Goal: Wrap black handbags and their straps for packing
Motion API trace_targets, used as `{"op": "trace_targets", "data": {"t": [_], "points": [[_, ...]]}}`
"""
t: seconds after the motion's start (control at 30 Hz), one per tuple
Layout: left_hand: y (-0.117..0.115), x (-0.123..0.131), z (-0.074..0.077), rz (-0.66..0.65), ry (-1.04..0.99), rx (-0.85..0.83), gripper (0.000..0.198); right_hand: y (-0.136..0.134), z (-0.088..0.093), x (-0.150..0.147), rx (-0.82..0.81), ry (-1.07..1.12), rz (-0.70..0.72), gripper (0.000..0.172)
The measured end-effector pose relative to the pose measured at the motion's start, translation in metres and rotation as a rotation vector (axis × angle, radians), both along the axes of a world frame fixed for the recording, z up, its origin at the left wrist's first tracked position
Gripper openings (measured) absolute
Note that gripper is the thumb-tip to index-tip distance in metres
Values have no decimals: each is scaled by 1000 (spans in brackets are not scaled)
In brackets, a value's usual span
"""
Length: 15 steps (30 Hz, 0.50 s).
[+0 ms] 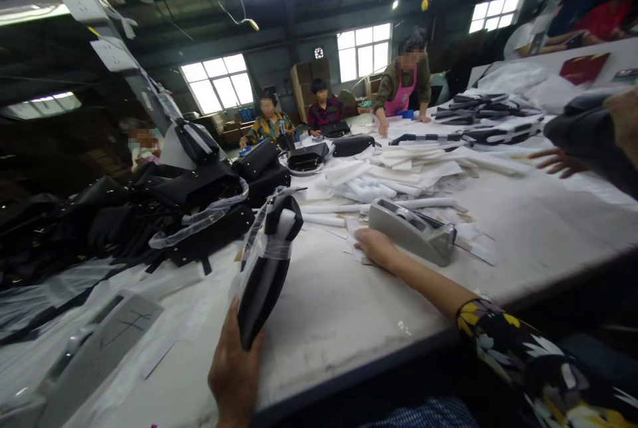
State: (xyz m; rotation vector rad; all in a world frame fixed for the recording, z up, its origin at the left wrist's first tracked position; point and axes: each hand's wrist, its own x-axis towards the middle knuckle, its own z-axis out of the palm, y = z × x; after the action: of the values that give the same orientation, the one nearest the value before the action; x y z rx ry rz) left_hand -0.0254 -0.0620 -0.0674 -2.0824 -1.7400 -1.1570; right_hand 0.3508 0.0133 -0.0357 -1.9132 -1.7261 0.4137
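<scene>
My left hand is closed round the bottom end of a black bag wrapped in clear plastic and holds it up on end above the near table edge. White paper stuffing shows at the bag's top. My right hand reaches across the white table. Its fingers are bent down together onto small paper scraps, right beside the grey tape dispenser. What the fingers pinch is hidden.
A heap of black bags fills the left of the table, and white paper rolls and sheets lie in the middle. A second grey dispenser sits near left. Another person's hand and dark bag come in from the right. Several people work at the far end.
</scene>
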Motion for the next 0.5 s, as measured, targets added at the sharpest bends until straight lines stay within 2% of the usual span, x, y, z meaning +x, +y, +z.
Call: {"op": "trace_targets", "data": {"t": [0.1, 0.2, 0.27, 0.37, 0.5], "points": [[0, 0, 0, 25, -11, -17, 74, 10, -1, 3, -31, -123, -36, 24], [-1, 0, -1, 16, -5, -1, 73, 7, 12, -3, 10, -194, -46, 21], [0, 0, -2, -3, -2, 22, 72, -4, 22, -12, 69, -214, -3, 23], [1, -1, -4, -30, -1, 24, 74, -37, 30, -33, 142, -213, 134, 22], [1, -2, -4, -28, -2, 3, 76, -105, 21, -65, 182, -41, 370, 21]]}}
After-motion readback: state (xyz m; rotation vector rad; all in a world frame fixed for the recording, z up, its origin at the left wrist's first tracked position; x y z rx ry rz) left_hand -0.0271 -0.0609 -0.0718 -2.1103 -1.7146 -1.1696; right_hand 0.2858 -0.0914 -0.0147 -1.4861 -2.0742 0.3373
